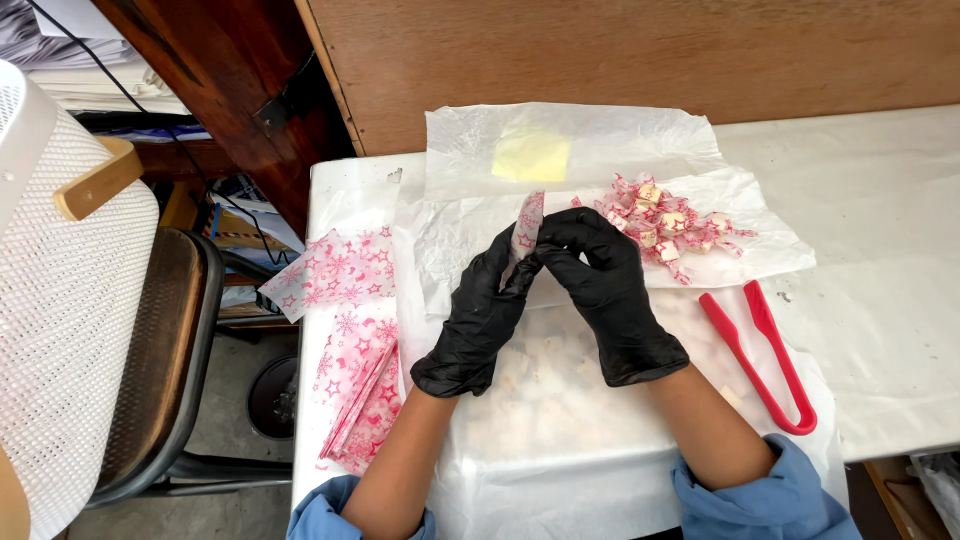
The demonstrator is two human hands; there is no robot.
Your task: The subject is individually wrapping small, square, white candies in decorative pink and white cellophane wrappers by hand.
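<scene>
Two gloved hands pinched on one pink wrapper, above the middle of the table.

One wrapper [527, 222] with pink stars is held upright between both hands, its long axis pointing towards the far edge. The left hand [480, 318] is closed on its lower end from the left, the right hand [605, 290] is closed on it from the right, fingertips touching. Wrapped sweets [668, 226] are heaped just beyond the right hand. Loose wrappers [345, 268] lie at the table's [880, 300] left edge, red tongs [762, 352] to the right.

Glossy black gloves [600, 290]; matt white paper [560, 440]; red plastic tongs [770, 370].
</scene>
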